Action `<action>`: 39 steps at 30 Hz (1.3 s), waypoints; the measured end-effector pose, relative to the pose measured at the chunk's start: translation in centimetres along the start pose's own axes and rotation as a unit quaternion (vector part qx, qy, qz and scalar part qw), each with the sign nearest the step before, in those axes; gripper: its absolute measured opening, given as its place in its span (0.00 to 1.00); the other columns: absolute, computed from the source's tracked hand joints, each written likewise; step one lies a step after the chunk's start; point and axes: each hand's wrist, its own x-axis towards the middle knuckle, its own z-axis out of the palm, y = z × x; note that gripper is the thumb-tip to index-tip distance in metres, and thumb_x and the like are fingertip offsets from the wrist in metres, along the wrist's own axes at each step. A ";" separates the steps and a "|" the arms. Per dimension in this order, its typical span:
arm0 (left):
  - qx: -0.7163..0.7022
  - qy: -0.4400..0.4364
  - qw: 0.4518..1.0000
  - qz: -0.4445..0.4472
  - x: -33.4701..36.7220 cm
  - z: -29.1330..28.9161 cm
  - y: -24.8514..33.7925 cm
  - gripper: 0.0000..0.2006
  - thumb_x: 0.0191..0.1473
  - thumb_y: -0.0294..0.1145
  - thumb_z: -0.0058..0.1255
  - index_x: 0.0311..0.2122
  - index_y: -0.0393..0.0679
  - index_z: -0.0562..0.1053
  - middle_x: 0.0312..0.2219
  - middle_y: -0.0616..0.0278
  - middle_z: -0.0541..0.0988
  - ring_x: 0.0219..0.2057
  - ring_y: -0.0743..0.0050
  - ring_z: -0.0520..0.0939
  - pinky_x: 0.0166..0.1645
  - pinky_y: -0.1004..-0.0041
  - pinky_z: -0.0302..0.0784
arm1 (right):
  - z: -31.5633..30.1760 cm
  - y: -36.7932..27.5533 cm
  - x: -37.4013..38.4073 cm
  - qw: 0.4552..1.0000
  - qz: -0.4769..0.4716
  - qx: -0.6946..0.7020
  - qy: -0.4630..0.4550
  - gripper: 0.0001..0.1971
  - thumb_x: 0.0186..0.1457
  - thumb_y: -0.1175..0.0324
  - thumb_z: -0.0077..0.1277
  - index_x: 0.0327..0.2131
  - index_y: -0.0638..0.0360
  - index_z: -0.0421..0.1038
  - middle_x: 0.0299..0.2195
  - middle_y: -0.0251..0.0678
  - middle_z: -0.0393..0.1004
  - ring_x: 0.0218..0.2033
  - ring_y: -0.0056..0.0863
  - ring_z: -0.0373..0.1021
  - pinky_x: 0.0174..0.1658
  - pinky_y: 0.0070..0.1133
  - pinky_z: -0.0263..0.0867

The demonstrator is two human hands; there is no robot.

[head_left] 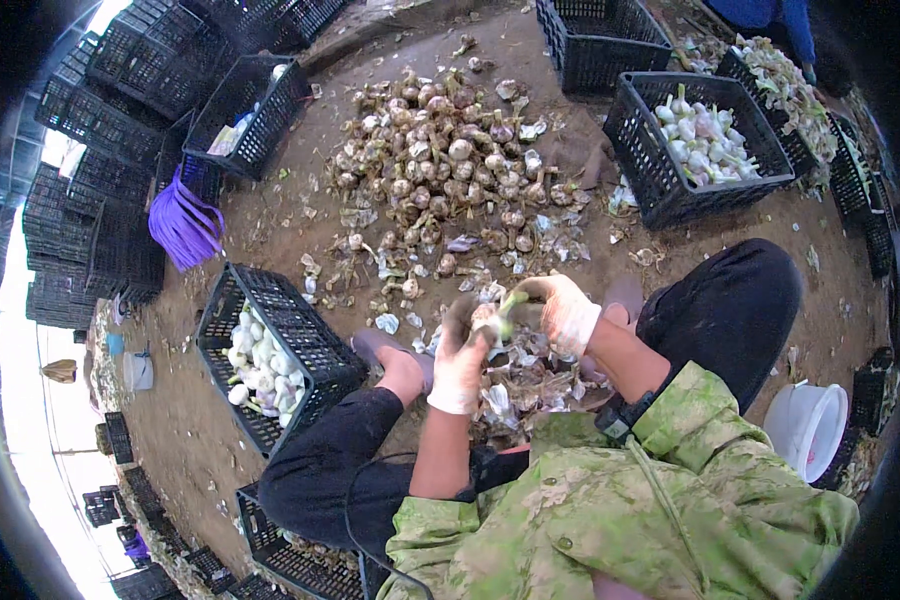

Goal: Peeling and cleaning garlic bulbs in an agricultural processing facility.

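Note:
Both my hands wear white gloves with dark, dirty fingers and meet over the litter between my legs. My left hand (459,358) is closed around a garlic bulb (488,316) whose pale green stem points up to the right. On that stem the fingers of my right hand (562,311) are closed. Beyond my hands a large heap of unpeeled garlic (440,150), brown with roots and soil, lies on the ground. Peeled skins (525,385) are strewn beneath my wrists.
A black crate (305,335) of white garlic stands at my left, another black crate (660,185) at the far right. Purple straps (183,220) hang by stacked crates (100,110). A white bucket (808,430) is beside my right knee. Someone in blue (770,15) is at the upper right.

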 end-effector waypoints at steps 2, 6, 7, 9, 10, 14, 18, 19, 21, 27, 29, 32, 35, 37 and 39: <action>0.068 -0.002 0.998 0.004 -0.2 0.0 -0.2 0.31 0.43 0.26 0.53 0.54 0.44 0.58 0.45 0.61 0.67 0.40 0.72 0.72 0.42 0.72 0.71 | 0.2 -0.1 -0.1 0.993 -0.064 -0.100 -0.009 0.11 0.42 0.72 0.57 0.33 0.61 0.73 0.28 0.39 0.74 0.27 0.21 0.69 0.35 0.21 0.66; 0.142 0.008 0.990 -0.014 -1.0 0.2 -0.5 0.38 0.38 0.20 0.53 0.57 0.45 0.53 0.45 0.59 0.65 0.42 0.72 0.70 0.43 0.74 0.71 | 1.1 -0.1 -0.3 0.992 -0.098 -0.076 0.031 0.09 0.45 0.71 0.56 0.31 0.62 0.73 0.26 0.39 0.74 0.26 0.19 0.68 0.33 0.21 0.66; 0.080 -0.005 0.996 0.025 -1.1 0.4 -0.5 0.40 0.36 0.20 0.56 0.57 0.45 0.52 0.45 0.59 0.65 0.42 0.72 0.70 0.43 0.73 0.71 | 1.3 0.0 -0.2 0.996 -0.058 -0.049 0.041 0.08 0.45 0.71 0.55 0.31 0.63 0.73 0.25 0.38 0.74 0.26 0.18 0.68 0.32 0.20 0.66; -0.037 0.021 0.998 0.049 -1.1 0.9 -0.7 0.45 0.31 0.21 0.61 0.57 0.43 0.52 0.43 0.58 0.66 0.41 0.70 0.70 0.43 0.71 0.72 | 1.6 0.3 -0.3 0.995 -0.031 0.074 0.061 0.07 0.46 0.72 0.55 0.30 0.65 0.73 0.24 0.36 0.75 0.25 0.17 0.68 0.30 0.19 0.66; 0.171 0.003 0.981 0.093 -0.8 1.2 -0.8 0.42 0.34 0.21 0.60 0.56 0.43 0.53 0.43 0.60 0.67 0.42 0.72 0.70 0.44 0.73 0.70 | 1.6 0.5 -0.5 0.999 -0.029 -0.024 0.020 0.08 0.46 0.73 0.56 0.31 0.65 0.73 0.24 0.35 0.74 0.26 0.18 0.68 0.29 0.20 0.66; -0.033 0.089 0.994 0.045 -0.1 2.1 -1.0 0.27 0.45 0.19 0.52 0.53 0.42 0.62 0.46 0.61 0.67 0.41 0.73 0.71 0.46 0.74 0.69 | 1.5 1.4 -0.3 0.922 0.155 0.354 -0.013 0.08 0.43 0.76 0.53 0.31 0.59 0.71 0.23 0.28 0.72 0.23 0.17 0.67 0.25 0.16 0.62; -0.091 0.002 0.996 -0.008 -0.2 1.1 0.1 0.26 0.46 0.31 0.57 0.51 0.39 0.64 0.42 0.58 0.72 0.42 0.66 0.74 0.46 0.69 0.71 | -0.9 1.5 1.8 0.844 0.197 0.458 0.200 0.06 0.51 0.68 0.48 0.31 0.57 0.71 0.23 0.31 0.73 0.20 0.22 0.67 0.26 0.22 0.65; -0.130 -0.093 0.987 -0.001 -0.5 0.5 0.7 0.28 0.44 0.36 0.59 0.51 0.39 0.63 0.40 0.58 0.72 0.41 0.66 0.74 0.44 0.69 0.73 | -2.0 1.5 1.9 0.882 0.135 0.393 0.221 0.13 0.51 0.62 0.47 0.31 0.64 0.71 0.24 0.36 0.74 0.24 0.31 0.70 0.27 0.28 0.65; -0.064 -0.053 0.996 0.046 -0.9 0.0 1.4 0.31 0.44 0.39 0.60 0.52 0.41 0.61 0.40 0.59 0.71 0.40 0.67 0.74 0.44 0.69 0.73 | -2.4 1.6 1.7 0.993 0.083 -0.080 0.036 0.18 0.48 0.58 0.52 0.34 0.66 0.70 0.27 0.41 0.74 0.28 0.32 0.71 0.33 0.25 0.66; 0.153 -0.042 0.965 0.206 -1.7 1.2 0.7 0.29 0.51 0.35 0.52 0.55 0.35 0.57 0.48 0.54 0.66 0.48 0.67 0.68 0.53 0.69 0.63 | 1.3 2.4 -1.2 0.988 -0.071 0.081 -0.113 0.28 0.43 0.68 0.60 0.49 0.63 0.62 0.39 0.34 0.73 0.38 0.19 0.67 0.44 0.21 0.64; 0.255 -0.045 0.938 0.231 -1.6 1.4 0.7 0.32 0.51 0.38 0.52 0.57 0.34 0.55 0.53 0.52 0.62 0.52 0.66 0.65 0.57 0.68 0.58 | 1.1 2.2 -1.1 0.983 -0.048 0.170 -0.057 0.25 0.43 0.70 0.60 0.46 0.64 0.65 0.38 0.31 0.73 0.37 0.17 0.67 0.41 0.19 0.65; 0.149 0.049 0.975 0.159 -1.8 0.6 2.0 0.15 0.50 0.22 0.49 0.45 0.35 0.69 0.41 0.58 0.74 0.42 0.73 0.74 0.48 0.74 0.68 | -0.4 1.8 -0.6 0.983 -0.004 0.156 -0.102 0.30 0.41 0.73 0.61 0.50 0.65 0.61 0.41 0.32 0.71 0.40 0.19 0.68 0.43 0.19 0.65; 0.157 0.057 0.967 0.191 -1.7 -0.3 3.6 0.08 0.45 0.14 0.50 0.32 0.37 0.74 0.32 0.63 0.76 0.32 0.80 0.76 0.37 0.79 0.72 | -0.8 1.3 -0.5 0.995 -0.057 0.056 -0.063 0.26 0.41 0.72 0.60 0.46 0.63 0.65 0.37 0.35 0.73 0.38 0.20 0.68 0.41 0.19 0.66; 0.338 0.042 0.911 0.233 -1.7 -0.3 4.0 0.10 0.41 0.16 0.54 0.32 0.40 0.75 0.29 0.60 0.76 0.30 0.74 0.77 0.35 0.78 0.72 | -0.6 1.0 -0.8 0.995 -0.067 -0.066 -0.030 0.24 0.41 0.69 0.60 0.44 0.63 0.67 0.35 0.38 0.74 0.36 0.20 0.69 0.41 0.21 0.66; 0.398 0.027 0.875 0.274 -1.4 0.1 3.8 0.11 0.38 0.21 0.56 0.32 0.44 0.76 0.26 0.61 0.74 0.27 0.69 0.75 0.33 0.74 0.70 | -0.3 0.6 -1.0 0.993 -0.072 -0.091 -0.028 0.24 0.41 0.68 0.60 0.44 0.63 0.66 0.36 0.40 0.74 0.37 0.23 0.69 0.41 0.22 0.65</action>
